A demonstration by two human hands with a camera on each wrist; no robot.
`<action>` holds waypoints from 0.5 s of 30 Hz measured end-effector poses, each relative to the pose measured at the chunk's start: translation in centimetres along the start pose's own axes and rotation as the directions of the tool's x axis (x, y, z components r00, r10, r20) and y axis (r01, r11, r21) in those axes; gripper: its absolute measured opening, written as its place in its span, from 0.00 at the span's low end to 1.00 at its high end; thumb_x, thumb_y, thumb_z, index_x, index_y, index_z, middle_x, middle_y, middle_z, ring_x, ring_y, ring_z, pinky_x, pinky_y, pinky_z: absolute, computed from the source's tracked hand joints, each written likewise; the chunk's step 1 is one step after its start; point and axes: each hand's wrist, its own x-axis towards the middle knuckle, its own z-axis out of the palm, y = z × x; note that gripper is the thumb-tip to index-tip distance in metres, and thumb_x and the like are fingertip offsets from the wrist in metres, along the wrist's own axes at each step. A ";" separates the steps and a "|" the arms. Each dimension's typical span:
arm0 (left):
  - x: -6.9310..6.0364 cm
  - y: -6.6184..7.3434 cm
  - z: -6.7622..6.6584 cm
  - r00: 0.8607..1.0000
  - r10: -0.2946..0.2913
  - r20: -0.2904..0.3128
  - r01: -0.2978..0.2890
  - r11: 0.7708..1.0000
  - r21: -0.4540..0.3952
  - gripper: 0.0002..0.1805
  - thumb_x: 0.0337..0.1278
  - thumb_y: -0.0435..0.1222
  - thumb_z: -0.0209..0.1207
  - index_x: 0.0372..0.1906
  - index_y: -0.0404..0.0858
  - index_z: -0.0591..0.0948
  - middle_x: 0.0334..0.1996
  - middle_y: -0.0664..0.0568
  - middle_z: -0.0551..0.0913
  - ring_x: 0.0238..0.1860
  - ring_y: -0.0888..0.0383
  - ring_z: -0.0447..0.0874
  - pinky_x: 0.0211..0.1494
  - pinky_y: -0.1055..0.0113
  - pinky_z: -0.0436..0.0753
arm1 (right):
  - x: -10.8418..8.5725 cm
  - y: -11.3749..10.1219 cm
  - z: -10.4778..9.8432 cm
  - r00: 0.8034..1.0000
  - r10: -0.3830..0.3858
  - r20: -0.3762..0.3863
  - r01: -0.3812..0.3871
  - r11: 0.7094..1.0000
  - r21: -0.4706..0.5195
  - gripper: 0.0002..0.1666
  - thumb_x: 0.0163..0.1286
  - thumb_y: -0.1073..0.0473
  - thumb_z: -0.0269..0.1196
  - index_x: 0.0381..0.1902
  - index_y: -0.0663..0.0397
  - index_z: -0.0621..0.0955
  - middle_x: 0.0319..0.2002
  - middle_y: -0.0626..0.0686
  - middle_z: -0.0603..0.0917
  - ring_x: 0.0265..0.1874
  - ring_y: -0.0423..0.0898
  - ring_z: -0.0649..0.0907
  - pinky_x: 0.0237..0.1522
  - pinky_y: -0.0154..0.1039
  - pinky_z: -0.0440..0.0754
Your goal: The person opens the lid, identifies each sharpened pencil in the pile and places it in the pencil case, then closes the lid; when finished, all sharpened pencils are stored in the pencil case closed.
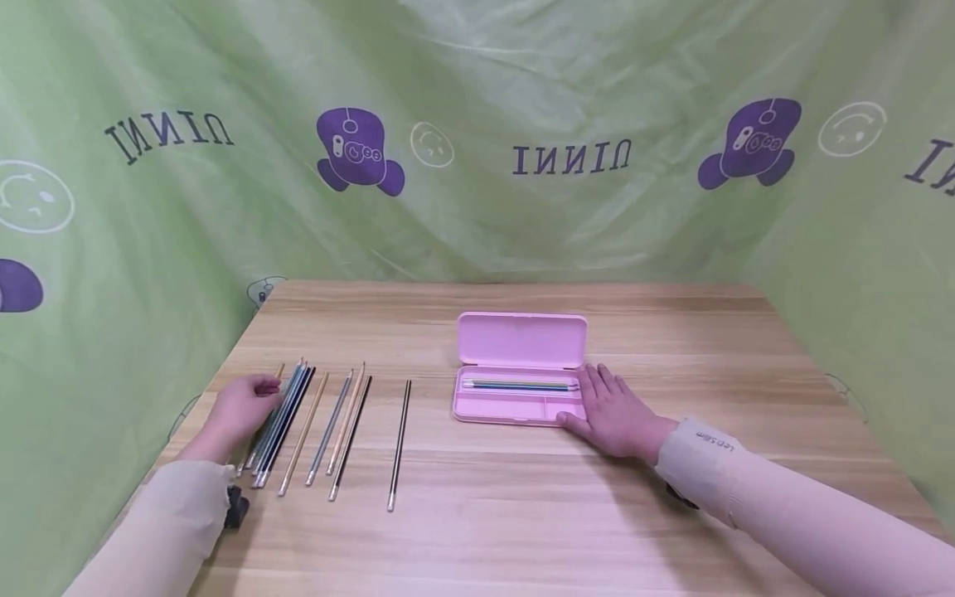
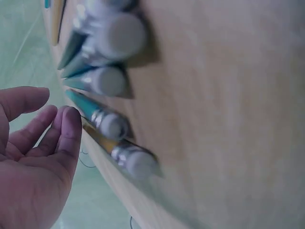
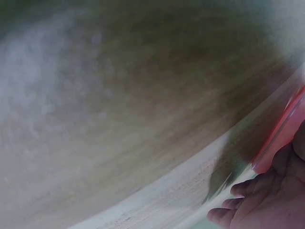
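My left hand (image 1: pixel 237 412) is over the left end of a row of pencils on the table. In the left wrist view its thumb and loosely bent fingers (image 2: pixel 71 126) stand apart with nothing between them, beside a teal pencil (image 2: pixel 88 103) and a yellow-brown pencil (image 2: pixel 102 139) with white erasers. A pink pencil case (image 1: pixel 522 340) lies with its lid up. Blue and light-coloured pencils (image 1: pixel 518 386) lie in its back compartment. With fingers outstretched, my right hand (image 1: pixel 619 414) rests against the case's right side, thumb at the front corner.
Between the left bunch and the case lie several spaced pencils, among them a yellow-brown one (image 1: pixel 304 431), a grey one (image 1: pixel 329 427) and a lone black-striped one (image 1: pixel 399 444). A green printed curtain (image 1: pixel 477 224) surrounds the wooden table (image 1: pixel 671 332).
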 end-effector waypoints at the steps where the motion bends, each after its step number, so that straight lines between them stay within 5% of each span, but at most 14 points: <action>1: 0.0 -0.1 0.1 1.000 -0.002 -0.002 0.002 1.000 0.004 0.22 0.68 0.28 0.55 0.58 0.12 0.73 0.51 0.21 0.79 0.51 0.28 0.79 0.57 0.37 0.79 | 0.0 0.0 0.0 1.000 -0.001 -0.004 0.001 1.000 0.006 0.55 0.80 0.34 0.48 0.77 0.79 0.50 0.75 0.80 0.52 0.75 0.76 0.51 0.74 0.69 0.51; 15: 0.5 0.4 1.2 0.998 0.057 0.024 -0.059 0.993 0.106 0.26 0.60 0.25 0.58 0.60 0.12 0.70 0.47 0.22 0.80 0.49 0.29 0.82 0.55 0.38 0.81 | 0.3 0.5 0.6 1.000 -0.012 -0.025 0.012 1.000 0.005 0.55 0.80 0.33 0.48 0.77 0.78 0.50 0.75 0.79 0.53 0.75 0.76 0.51 0.74 0.69 0.51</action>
